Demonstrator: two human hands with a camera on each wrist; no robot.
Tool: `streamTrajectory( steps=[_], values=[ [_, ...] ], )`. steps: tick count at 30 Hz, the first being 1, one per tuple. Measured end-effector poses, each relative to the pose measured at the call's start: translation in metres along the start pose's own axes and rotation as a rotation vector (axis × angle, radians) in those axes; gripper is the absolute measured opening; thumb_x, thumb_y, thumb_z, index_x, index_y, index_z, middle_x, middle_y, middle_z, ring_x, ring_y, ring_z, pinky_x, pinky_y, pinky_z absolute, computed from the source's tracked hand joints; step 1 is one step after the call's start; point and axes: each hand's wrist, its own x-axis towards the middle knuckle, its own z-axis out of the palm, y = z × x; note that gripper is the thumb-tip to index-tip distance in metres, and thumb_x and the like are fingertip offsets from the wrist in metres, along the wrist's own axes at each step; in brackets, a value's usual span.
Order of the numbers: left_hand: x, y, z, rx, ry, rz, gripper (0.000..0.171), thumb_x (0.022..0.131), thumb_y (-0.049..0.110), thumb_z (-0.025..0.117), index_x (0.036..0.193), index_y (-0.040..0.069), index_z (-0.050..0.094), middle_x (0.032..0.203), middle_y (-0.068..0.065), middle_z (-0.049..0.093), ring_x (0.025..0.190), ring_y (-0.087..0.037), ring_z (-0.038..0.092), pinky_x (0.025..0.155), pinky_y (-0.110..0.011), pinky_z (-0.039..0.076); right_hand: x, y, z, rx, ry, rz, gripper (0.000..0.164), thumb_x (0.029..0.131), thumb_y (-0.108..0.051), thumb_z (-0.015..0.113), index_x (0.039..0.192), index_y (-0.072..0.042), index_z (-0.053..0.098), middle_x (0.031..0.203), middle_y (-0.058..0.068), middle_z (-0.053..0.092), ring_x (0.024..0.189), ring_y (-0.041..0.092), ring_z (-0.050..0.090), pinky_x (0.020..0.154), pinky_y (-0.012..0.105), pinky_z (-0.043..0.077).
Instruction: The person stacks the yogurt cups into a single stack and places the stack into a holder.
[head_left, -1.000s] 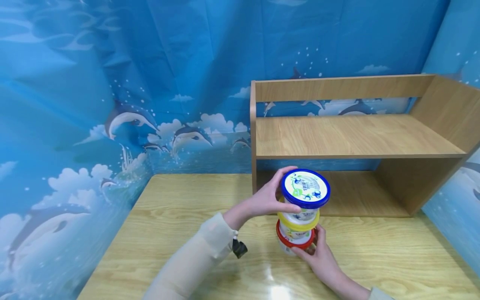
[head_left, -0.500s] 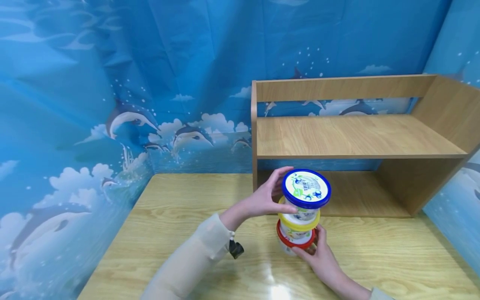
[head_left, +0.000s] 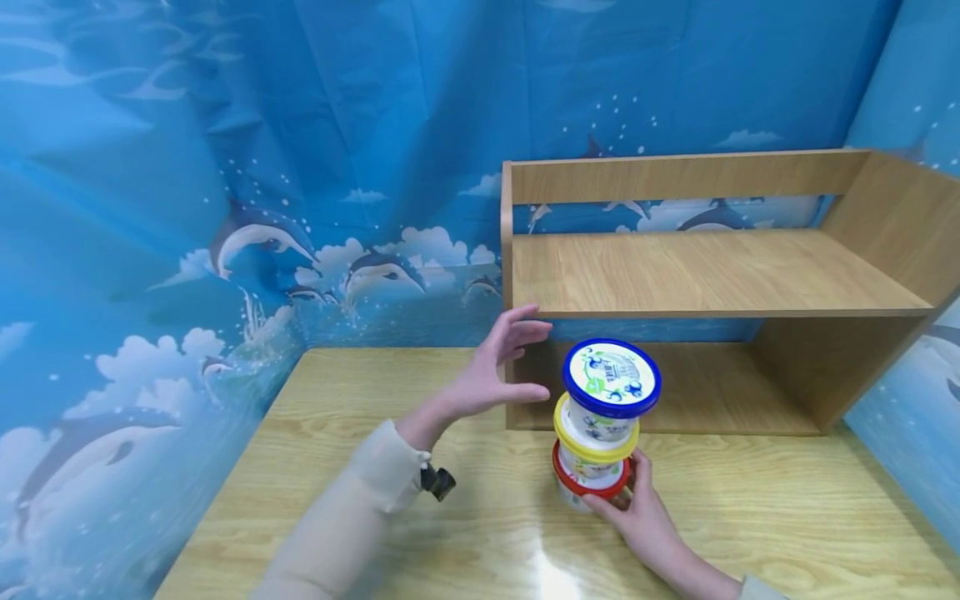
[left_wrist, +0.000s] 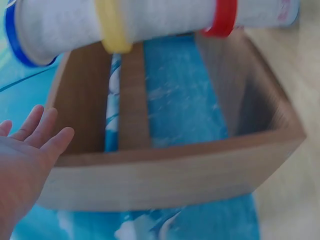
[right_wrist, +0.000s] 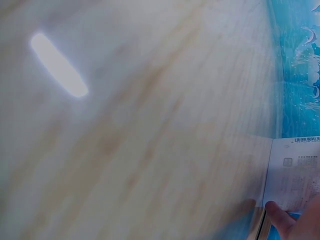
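In the head view, three white tubs stand stacked on the table: a blue-lidded tub [head_left: 611, 379] on top, a yellow-lidded tub [head_left: 592, 467] in the middle, a red-lidded tub [head_left: 576, 485] at the bottom. My right hand [head_left: 648, 521] grips the red-lidded tub low on its right side. The right wrist view shows my thumb [right_wrist: 282, 220] against a white printed tub wall [right_wrist: 295, 170]. Left of the blue-lidded tub, my left hand [head_left: 487, 375] is apart from the stack, fingers spread and thumb out. It also appears at the left edge of the left wrist view.
A two-level wooden shelf [head_left: 712, 271] stands on the table behind and right of the stack; its left side panel is close to my left hand. The wood-grain table [head_left: 352, 392] extends to both sides. A blue dolphin-print backdrop [head_left: 375, 125] hangs behind.
My left hand has let go of the blue-lidded tub and drawn back to the left, its fingers spreading. The stack and my right hand stay where they were.
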Motion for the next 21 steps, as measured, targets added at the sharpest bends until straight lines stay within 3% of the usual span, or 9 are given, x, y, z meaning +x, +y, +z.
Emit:
streamTrajectory(
  steps=[6, 10, 15, 18, 21],
  values=[
    [0.002, 0.021, -0.023, 0.175, 0.096, 0.093, 0.085, 0.08, 0.015, 0.079, 0.149, 0.013, 0.028, 0.143, -0.006, 0.048, 0.13, -0.015, 0.044, 0.107, -0.045, 0.038, 0.001, 0.001, 0.001, -0.003, -0.006, 0.009, 0.083, 0.081, -0.007, 0.078, 0.139, 0.0, 0.019, 0.126, 0.027, 0.049, 0.114, 0.045, 0.052, 0.086, 0.043, 0.054],
    [0.008, 0.034, -0.037, 0.291, 0.181, 0.245, 0.075, 0.082, 0.008, 0.078, 0.144, 0.01, 0.036, 0.137, -0.011, 0.052, 0.125, -0.018, 0.049, 0.104, -0.041, 0.042, 0.002, 0.002, 0.0, -0.01, -0.014, 0.028, 0.083, 0.081, -0.008, 0.078, 0.139, -0.001, 0.019, 0.128, 0.029, 0.048, 0.116, 0.046, 0.05, 0.088, 0.046, 0.053],
    [0.022, 0.047, -0.052, 0.432, 0.339, 0.439, 0.06, 0.083, 0.004, 0.075, 0.135, 0.0, 0.045, 0.129, -0.017, 0.057, 0.12, -0.02, 0.053, 0.096, -0.039, 0.048, 0.002, 0.0, -0.001, -0.014, -0.014, 0.024, 0.081, 0.082, -0.01, 0.077, 0.139, -0.001, 0.02, 0.128, 0.03, 0.048, 0.117, 0.047, 0.05, 0.089, 0.049, 0.052],
    [0.033, 0.051, -0.061, 0.534, 0.399, 0.489, 0.061, 0.084, 0.007, 0.074, 0.137, -0.001, 0.044, 0.135, -0.017, 0.052, 0.126, -0.019, 0.047, 0.096, -0.036, 0.048, 0.002, 0.0, 0.0, -0.016, -0.01, 0.014, 0.08, 0.082, -0.009, 0.077, 0.138, 0.0, 0.02, 0.127, 0.03, 0.049, 0.116, 0.047, 0.05, 0.088, 0.048, 0.053],
    [0.044, 0.051, -0.067, 0.623, 0.417, 0.49, 0.066, 0.085, 0.013, 0.075, 0.141, 0.0, 0.04, 0.143, -0.016, 0.044, 0.134, -0.018, 0.038, 0.098, -0.035, 0.046, 0.002, 0.001, 0.001, -0.016, -0.006, 0.019, 0.08, 0.082, -0.008, 0.077, 0.137, -0.001, 0.021, 0.126, 0.029, 0.049, 0.116, 0.047, 0.051, 0.087, 0.045, 0.054]
  ],
)
